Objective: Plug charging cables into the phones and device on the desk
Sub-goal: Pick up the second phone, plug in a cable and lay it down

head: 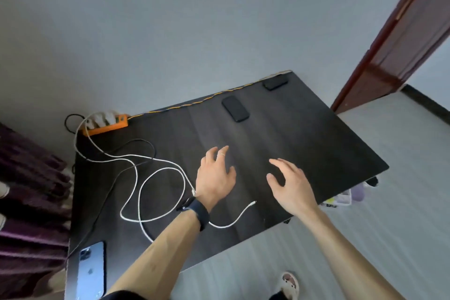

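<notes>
A dark desk [304,153] holds a black phone [235,108] lying face up near its far edge and a small black device [276,83] at the far right corner. A blue phone [90,271] lies face down at the near left corner. Two white cables [136,178] loop across the left half; one plug tip [253,202] lies loose near the front edge. A black cable [143,143] curls behind them. My left hand [214,175] hovers open over the desk's middle, a dark watch on its wrist. My right hand [291,185] hovers open beside it, holding nothing.
An orange power strip [107,124] with white chargers sits at the desk's far left corner against the grey wall. A dark purple curtain [29,202] hangs at the left. A brown door [401,39] stands at the right. A slippered foot [289,285] is on the floor.
</notes>
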Demonstrator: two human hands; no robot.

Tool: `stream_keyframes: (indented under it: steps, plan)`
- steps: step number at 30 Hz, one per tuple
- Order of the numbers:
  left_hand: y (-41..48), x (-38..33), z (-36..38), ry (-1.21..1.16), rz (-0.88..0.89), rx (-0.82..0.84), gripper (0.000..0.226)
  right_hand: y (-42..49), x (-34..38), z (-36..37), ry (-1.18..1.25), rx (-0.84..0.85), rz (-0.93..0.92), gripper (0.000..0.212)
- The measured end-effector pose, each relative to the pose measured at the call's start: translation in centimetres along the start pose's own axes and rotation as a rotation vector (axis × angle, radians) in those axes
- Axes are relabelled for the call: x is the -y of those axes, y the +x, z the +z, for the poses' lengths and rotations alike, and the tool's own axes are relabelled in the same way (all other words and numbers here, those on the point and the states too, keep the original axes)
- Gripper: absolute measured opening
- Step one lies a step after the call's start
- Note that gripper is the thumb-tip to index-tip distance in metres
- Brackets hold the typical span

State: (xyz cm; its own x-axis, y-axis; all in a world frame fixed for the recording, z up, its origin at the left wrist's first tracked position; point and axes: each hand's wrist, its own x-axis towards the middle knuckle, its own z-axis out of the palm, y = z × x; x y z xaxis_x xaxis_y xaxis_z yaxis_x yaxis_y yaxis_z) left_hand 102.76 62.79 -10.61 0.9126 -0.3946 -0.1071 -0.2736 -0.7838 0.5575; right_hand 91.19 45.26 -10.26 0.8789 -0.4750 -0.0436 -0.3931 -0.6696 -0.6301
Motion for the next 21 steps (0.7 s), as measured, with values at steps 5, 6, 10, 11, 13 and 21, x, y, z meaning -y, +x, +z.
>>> stream_keyframes:
  steps: [5, 6, 10, 11, 13, 21]
  plan:
    - [2.8, -5.0, 3.3, 0.057, -0.006, 0.052, 0.062, 2.4, -6.1, -5.0, -0.039, 0.007, 0.016, 0.043]
    - [3.6, -6.4, 4.1, 0.062, -0.022, 0.052, 0.063, 3.3, -7.6, -6.1, -0.041, 0.015, 0.013, 0.044]
    - [6.3, -10.4, 6.7, 0.08, -0.099, 0.043, 0.062, 7.2, -12.1, -9.5, -0.074, 0.074, -0.022, 0.045]
    - [7.0, -11.2, 7.3, 0.075, -0.13, 0.04, 0.062, 8.2, -13.0, -10.1, -0.083, 0.096, -0.038, 0.045]
    - [8.0, -12.1, 8.1, 0.057, -0.188, 0.036, 0.062, 10.1, -14.2, -10.9, -0.108, 0.138, -0.063, 0.046]
    - [12.8, -11.9, 10.2, 0.052, -0.338, 0.055, 0.063, 18.2, -15.8, -9.5, -0.194, 0.317, -0.142, 0.049]
